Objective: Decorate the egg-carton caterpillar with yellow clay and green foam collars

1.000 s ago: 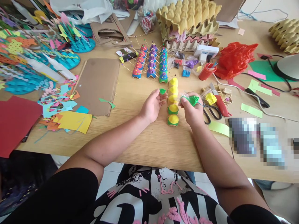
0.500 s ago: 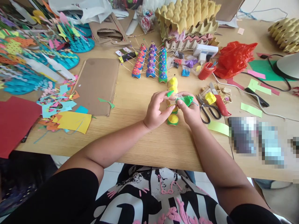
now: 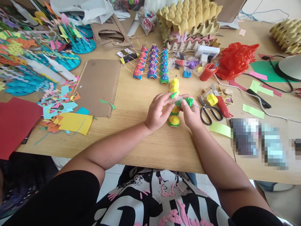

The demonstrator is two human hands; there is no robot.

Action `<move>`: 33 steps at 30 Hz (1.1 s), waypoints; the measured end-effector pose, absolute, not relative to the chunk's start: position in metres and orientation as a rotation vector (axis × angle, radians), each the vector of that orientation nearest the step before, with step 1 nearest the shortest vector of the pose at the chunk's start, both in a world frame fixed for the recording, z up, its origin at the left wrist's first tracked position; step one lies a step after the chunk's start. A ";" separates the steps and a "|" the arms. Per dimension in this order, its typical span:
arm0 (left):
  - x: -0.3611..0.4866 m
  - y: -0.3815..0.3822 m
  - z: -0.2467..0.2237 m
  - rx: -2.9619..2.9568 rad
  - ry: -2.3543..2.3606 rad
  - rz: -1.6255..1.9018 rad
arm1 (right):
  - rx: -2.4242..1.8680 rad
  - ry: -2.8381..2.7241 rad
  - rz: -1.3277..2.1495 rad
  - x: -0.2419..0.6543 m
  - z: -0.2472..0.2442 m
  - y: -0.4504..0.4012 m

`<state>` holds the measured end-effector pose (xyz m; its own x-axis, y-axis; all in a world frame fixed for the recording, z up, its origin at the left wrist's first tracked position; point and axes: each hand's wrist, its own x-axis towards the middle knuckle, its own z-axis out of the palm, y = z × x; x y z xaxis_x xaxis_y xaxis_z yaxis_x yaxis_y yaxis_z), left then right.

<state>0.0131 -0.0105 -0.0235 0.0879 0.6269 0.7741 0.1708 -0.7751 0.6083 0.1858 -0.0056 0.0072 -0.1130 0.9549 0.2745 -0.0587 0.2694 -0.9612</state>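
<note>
My right hand (image 3: pixel 191 115) grips a lump of green modelling clay (image 3: pixel 188 101) in clear plastic wrap (image 3: pixel 179 99). A thin blue stick (image 3: pixel 196 105) pokes out beside its fingers. A small piece of green clay (image 3: pixel 173 95) is at the fingertips of my left hand (image 3: pixel 156 113), whose thumb and fingers also close on the plastic's edge. Beneath both hands lies a strip of egg-carton bumps (image 3: pixel 174 120) covered in yellow, with green around the nearer bumps. My hands hide its middle. Beyond it stand three finished strips, red (image 3: pixel 140 64), purple (image 3: pixel 152 65) and green-blue (image 3: pixel 164 66).
Black-handled scissors (image 3: pixel 211 114), a red cutter (image 3: pixel 223 106) and yellow clay (image 3: pixel 212 99) lie right of my hands. A brown cardboard sheet (image 3: pixel 96 84) and paper scraps (image 3: pixel 75 122) are to the left. Egg trays (image 3: pixel 188 18) are stacked behind, near a red plastic bag (image 3: pixel 237 59).
The small green piece at my left fingertips has moved slightly right, toward the lump. My right hand has shifted a little left, and the plastic between the hands has changed shape.
</note>
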 end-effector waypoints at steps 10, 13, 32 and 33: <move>0.015 -0.013 -0.025 1.918 0.937 1.738 | -0.966 -1.383 1.036 0.187 0.009 -0.006; 0.014 -0.012 -0.024 1.923 0.956 1.765 | -0.976 -1.387 1.023 0.186 0.011 -0.008; 0.016 -0.011 -0.021 1.676 1.013 1.729 | -0.974 -1.550 0.869 0.187 0.012 -0.009; 0.016 -0.011 -0.021 1.676 1.016 1.722 | -0.979 -1.550 0.871 0.187 0.012 -0.009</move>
<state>0.0161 -0.0109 -0.0208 -0.0930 0.8011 0.5912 0.1300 -0.5789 0.8049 0.1872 -0.0091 0.0124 -0.1071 0.9163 0.3860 0.1468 0.3986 -0.9053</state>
